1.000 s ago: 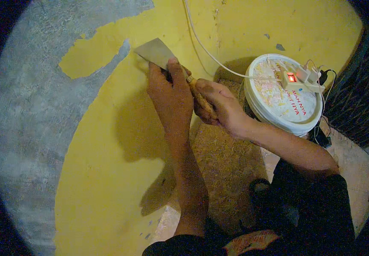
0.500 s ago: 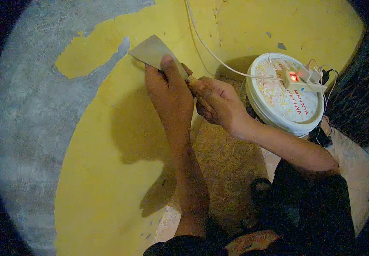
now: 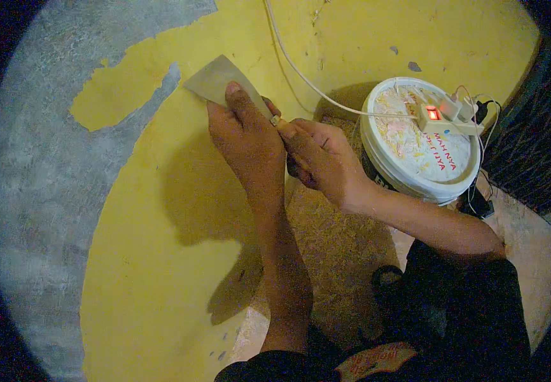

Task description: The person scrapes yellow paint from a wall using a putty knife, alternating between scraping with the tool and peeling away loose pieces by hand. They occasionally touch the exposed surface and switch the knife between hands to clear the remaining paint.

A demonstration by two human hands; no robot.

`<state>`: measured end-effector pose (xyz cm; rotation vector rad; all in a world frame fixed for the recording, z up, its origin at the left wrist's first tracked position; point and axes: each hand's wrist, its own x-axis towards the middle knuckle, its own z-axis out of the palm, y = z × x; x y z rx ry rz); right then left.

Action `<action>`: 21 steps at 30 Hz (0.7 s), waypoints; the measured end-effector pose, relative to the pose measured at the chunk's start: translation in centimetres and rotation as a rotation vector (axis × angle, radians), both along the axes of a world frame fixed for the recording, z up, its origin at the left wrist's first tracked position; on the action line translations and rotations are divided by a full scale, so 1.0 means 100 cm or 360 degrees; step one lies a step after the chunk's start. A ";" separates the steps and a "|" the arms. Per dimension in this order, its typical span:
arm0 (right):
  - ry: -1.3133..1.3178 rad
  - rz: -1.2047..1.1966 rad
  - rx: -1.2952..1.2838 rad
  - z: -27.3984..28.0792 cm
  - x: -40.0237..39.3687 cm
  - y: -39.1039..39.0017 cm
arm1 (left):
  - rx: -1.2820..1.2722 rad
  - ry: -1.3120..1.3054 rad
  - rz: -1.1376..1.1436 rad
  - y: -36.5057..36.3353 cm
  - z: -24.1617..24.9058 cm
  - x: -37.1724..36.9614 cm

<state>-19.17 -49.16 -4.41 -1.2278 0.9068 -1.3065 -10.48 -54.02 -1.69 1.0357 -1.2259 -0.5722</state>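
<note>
A scraper [image 3: 215, 77] with a broad, flat metal blade and a light handle is held between both hands. My left hand [image 3: 245, 137] is closed round the blade, thumb pressed flat on its upper face. My right hand [image 3: 320, 156] wraps round the handle, just behind the collar. The blade's wide edge points up and left, over the yellow paint [image 3: 154, 267] of the wall. Beside it runs the ragged border where bare grey wall [image 3: 40, 210] shows, with a narrow stripped streak near the blade's corner.
To the right stands a white lidded bucket [image 3: 368, 140]. On its lid lies a power strip [image 3: 450, 121] with a lit red switch and plugged-in adapters. A white cable [image 3: 294, 73] crosses from the top to the strip. Paint debris covers the brown surface [image 3: 339, 254] below.
Both hands and the scraper have shifted slightly left in the view. The wall and bucket have also shifted left a little. The grip on blade and handle stays the same.
</note>
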 end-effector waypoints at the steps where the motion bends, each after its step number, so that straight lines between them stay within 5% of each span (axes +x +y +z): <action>1: 0.0029 -0.0021 0.0000 0.001 0.000 0.001 | -0.0002 0.0038 -0.0008 0.000 -0.001 0.000; 21: 0.0117 -0.0145 -0.0037 0.008 0.006 0.002 | -0.0031 0.0132 -0.0088 -0.004 0.000 0.002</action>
